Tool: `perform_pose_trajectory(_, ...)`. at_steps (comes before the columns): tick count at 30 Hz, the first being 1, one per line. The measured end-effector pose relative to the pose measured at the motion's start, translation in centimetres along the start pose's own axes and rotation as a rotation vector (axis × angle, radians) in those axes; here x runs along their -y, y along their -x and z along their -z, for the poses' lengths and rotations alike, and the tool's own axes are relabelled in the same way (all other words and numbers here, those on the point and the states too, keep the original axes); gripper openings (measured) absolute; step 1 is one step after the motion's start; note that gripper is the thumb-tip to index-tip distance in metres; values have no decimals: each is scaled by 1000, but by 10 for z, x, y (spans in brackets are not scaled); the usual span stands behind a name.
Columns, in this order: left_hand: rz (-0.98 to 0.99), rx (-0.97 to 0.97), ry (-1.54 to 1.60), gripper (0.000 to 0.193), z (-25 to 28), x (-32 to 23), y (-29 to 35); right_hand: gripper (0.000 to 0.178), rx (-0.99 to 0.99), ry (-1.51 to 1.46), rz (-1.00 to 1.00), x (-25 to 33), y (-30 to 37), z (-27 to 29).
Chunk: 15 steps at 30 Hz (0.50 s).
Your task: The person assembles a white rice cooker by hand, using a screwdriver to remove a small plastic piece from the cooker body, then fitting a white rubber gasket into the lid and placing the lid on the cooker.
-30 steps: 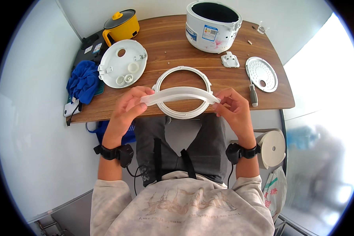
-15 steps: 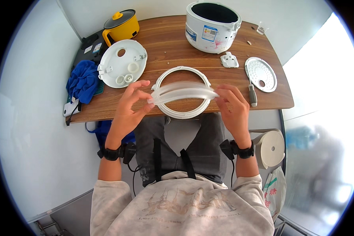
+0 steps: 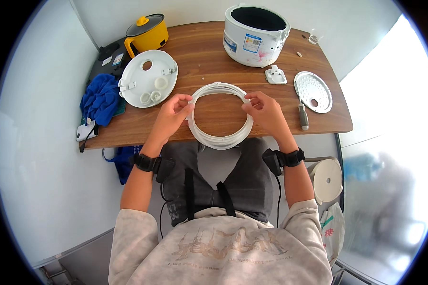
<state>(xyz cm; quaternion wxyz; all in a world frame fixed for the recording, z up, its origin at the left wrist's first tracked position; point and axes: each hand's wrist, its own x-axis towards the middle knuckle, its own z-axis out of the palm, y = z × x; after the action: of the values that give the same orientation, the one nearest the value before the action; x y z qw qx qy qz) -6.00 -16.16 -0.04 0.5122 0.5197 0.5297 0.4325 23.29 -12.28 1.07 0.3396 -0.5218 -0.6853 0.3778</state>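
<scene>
My left hand and my right hand pinch opposite sides of a translucent white sealing ring, thumbs and fingers closed on it. It lies nearly flat over a white plastic ring at the table's front edge. The two overlap so closely that I cannot tell whether the seal is seated. Left of them rests a round white lid shell with small round cups in it. On the right are a perforated round plate and a grey-handled screwdriver, its tip by the plate.
A white rice cooker body stands at the back, a small white bracket before it. A yellow pot is at the back left. Blue cloth lies at the left edge, a small clear cup at the back right.
The sealing ring, held tilted and blurred before, now lies flattened over the plastic ring. My hands have come a little closer together and gone slightly farther from my body.
</scene>
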Motion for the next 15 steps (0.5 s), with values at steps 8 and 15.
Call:
perform_pose_trajectory(8, -10, -91, -235, 39, -6, 2, -23, 31, -81, 207, 90, -18, -24, -10)
perform_pose_trajectory(15, -3, -97, -290, 31, -2, -10, -24, 23, -14, 78, -113, 13, -24, -5)
